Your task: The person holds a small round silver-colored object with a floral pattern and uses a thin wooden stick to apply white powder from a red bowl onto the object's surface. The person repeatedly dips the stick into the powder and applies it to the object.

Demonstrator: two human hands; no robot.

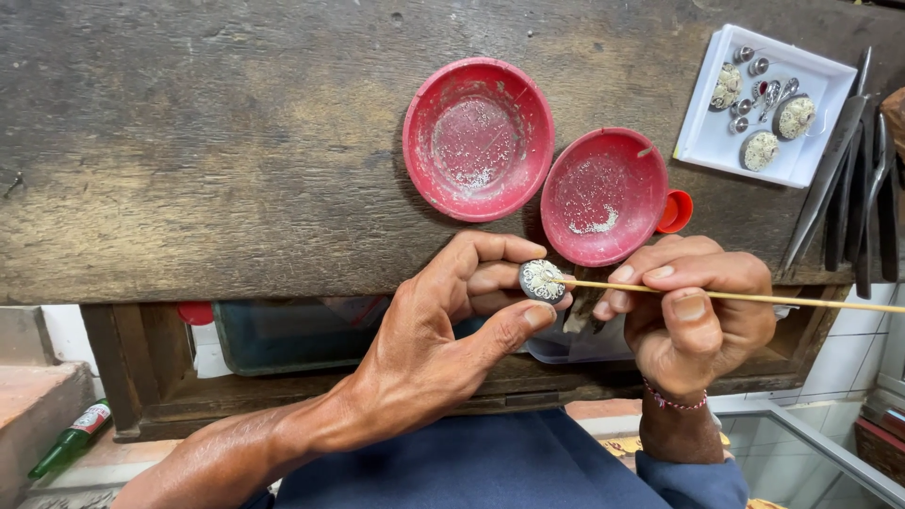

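Left hand (443, 330) pinches a small round ornament (542, 280) at the surface's (189, 141) near edge, face up for access. Right hand (693, 316) grips a thin stick (754, 297) (tip touching it). Two red dishes (478, 139) sit just beyond; white tray (702, 137) at the far right corner.

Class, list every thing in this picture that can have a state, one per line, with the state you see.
left hand: closed on round disc
round disc: held, pale ornament facing up
right hand: closed on thin stick
thin stick: level, tip touching the disc
two red bowls: upright, dusted with pale grains
white tray: open, holding small ornaments
green bottle: lying down
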